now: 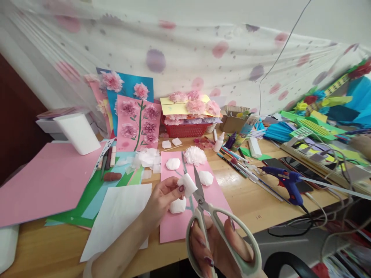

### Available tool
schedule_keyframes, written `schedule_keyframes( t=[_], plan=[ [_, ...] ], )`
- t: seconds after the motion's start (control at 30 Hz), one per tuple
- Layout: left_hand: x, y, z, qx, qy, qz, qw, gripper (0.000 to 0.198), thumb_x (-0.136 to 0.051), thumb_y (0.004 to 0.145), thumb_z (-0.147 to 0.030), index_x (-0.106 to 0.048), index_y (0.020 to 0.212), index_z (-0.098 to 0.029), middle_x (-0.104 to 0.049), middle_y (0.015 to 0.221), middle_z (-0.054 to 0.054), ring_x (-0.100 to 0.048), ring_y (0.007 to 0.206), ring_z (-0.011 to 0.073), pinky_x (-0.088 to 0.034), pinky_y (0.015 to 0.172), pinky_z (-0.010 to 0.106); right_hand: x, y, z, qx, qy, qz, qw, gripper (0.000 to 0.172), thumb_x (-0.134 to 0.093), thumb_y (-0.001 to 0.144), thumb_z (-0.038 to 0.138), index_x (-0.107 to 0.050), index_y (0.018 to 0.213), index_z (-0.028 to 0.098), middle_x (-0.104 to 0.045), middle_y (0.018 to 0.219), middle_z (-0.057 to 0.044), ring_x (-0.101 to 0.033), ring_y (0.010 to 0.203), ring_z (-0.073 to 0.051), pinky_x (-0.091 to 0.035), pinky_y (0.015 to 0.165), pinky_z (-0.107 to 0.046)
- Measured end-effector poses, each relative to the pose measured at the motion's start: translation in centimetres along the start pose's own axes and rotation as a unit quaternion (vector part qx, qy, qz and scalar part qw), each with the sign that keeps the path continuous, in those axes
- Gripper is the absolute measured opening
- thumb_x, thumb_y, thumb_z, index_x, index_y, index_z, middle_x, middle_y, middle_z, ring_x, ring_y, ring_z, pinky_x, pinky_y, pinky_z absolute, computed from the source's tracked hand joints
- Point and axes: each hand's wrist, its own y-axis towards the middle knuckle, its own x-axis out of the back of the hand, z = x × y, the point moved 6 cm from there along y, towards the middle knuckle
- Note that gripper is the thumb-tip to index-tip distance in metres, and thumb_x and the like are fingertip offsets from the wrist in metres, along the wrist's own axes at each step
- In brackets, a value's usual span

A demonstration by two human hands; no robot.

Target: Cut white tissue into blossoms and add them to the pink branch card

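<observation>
My left hand (165,199) pinches a small folded piece of white tissue paper (189,184) between thumb and fingers. In my right hand (216,241) is a pair of scissors (202,202) with pale handles, its blades parted and pointing away from me. The tissue lies close against the blades; whether they touch it I cannot tell. Beneath both hands a pink sheet (171,227) lies on the table, bearing a fluffy white paper flower (195,155) and several flat white tissue pads, such as the one (206,178) at right. Painted grey-blue stems show between them.
Left of the pink sheet lie white paper (118,216), tissue scraps (145,159) and coloured sheets. A blue glue gun (282,175), pens (239,168) and phones are at right. Behind stand a red basket (188,130), a glue bottle (219,143) and a pink flower picture (136,135).
</observation>
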Motion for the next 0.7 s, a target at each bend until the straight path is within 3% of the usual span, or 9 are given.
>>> schedule_keyframes(
  t=[0.13,0.23,0.33,0.4,0.47,0.53,0.6,0.63,0.7],
  plan=[
    [0.5,0.3,-0.2,-0.008,0.021,-0.003,1.0,0.025,-0.072,0.074,-0.037,-0.062,0.073,-0.015,-0.052,0.064,-0.001,-0.046,0.062,0.01,-0.035,0.059,0.022,1.0,0.3,-0.6,-0.03,-0.014,-0.016,0.999,0.052,-0.049,0.081,0.068,-0.045,0.068,0.018,-0.041,0.045,0.007,-0.036,0.031,-0.004,-0.028,0.03,-0.012],
    [0.8,0.4,-0.4,-0.028,0.044,0.001,0.999,0.023,-0.07,0.077,-0.037,-0.063,0.075,-0.015,-0.053,0.065,0.0,-0.046,0.063,0.0103,-0.036,0.06,0.023,2.1,0.4,-0.6,-0.051,-0.087,-0.032,0.994,0.054,-0.054,0.076,0.07,-0.041,0.061,0.019,-0.038,0.037,0.008,-0.036,0.028,-0.005,-0.029,0.029,-0.013],
    [0.9,0.5,-0.8,-0.047,0.065,-0.005,0.997,0.022,-0.068,0.079,-0.036,-0.063,0.074,-0.015,-0.053,0.066,0.0,-0.047,0.065,0.0108,-0.037,0.063,0.023,4.1,-0.3,1.2,-0.015,-0.174,-0.103,0.979,0.056,-0.054,0.072,0.074,-0.042,0.062,0.02,-0.037,0.035,0.009,-0.033,0.026,-0.005,-0.03,0.029,-0.016],
    [1.1,0.7,-1.1,-0.054,0.076,-0.018,0.995,0.021,-0.067,0.079,-0.035,-0.064,0.076,-0.015,-0.054,0.068,0.0,-0.049,0.067,0.0112,-0.039,0.066,0.024,5.9,-1.5,3.8,0.033,-0.251,-0.186,0.95,0.053,-0.054,0.073,0.072,-0.047,0.067,0.02,-0.04,0.038,0.008,-0.037,0.029,-0.006,-0.032,0.032,-0.017],
    [1.6,1.0,-1.8,-0.058,0.078,-0.047,0.994,0.02,-0.069,0.077,-0.034,-0.063,0.076,-0.015,-0.056,0.071,0.0,-0.051,0.07,0.0115,-0.041,0.07,0.024,7.9,-3.4,7.4,0.071,-0.416,-0.292,0.858,0.046,-0.058,0.076,0.064,-0.056,0.072,0.017,-0.049,0.043,0.004,-0.048,0.038,-0.01,-0.038,0.039,-0.02],
    [2.3,1.4,-2.9,-0.055,0.078,-0.084,0.992,0.02,-0.072,0.073,-0.032,-0.06,0.071,-0.015,-0.058,0.072,0.0,-0.053,0.071,0.0117,-0.044,0.073,0.025,9.5,-5.1,10.7,0.073,-0.595,-0.356,0.717,0.04,-0.061,0.075,0.056,-0.062,0.076,0.017,-0.06,0.053,-0.002,-0.057,0.047,-0.017,-0.043,0.045,-0.025],
    [3.0,2.0,-4.3,-0.056,0.088,-0.115,0.988,0.024,-0.075,0.069,-0.03,-0.056,0.067,-0.016,-0.059,0.072,0.0,-0.055,0.072,0.0125,-0.046,0.074,0.027,10.8,-6.5,13.3,0.073,-0.732,-0.387,0.556,0.034,-0.059,0.077,0.051,-0.066,0.078,0.018,-0.067,0.062,-0.006,-0.062,0.055,-0.023,-0.046,0.051,-0.031],
    [3.2,2.3,-5.2,-0.066,0.101,-0.126,0.985,0.025,-0.075,0.067,-0.03,-0.054,0.066,-0.016,-0.059,0.072,0.0,-0.057,0.072,0.0131,-0.047,0.074,0.028,11.4,-7.1,14.1,0.079,-0.772,-0.391,0.495,0.033,-0.057,0.077,0.049,-0.068,0.081,0.018,-0.07,0.068,-0.008,-0.065,0.061,-0.026,-0.048,0.056,-0.034],
    [3.4,2.9,-6.9,-0.096,0.158,-0.154,0.971,0.026,-0.075,0.065,-0.031,-0.053,0.068,-0.018,-0.06,0.069,-0.001,-0.059,0.068,0.0136,-0.048,0.069,0.027,12.7,-7.8,14.9,0.078,-0.818,-0.384,0.42,0.032,-0.054,0.079,0.047,-0.069,0.085,0.019,-0.073,0.078,-0.011,-0.067,0.07,-0.03,-0.05,0.063,-0.038]
  ],
)
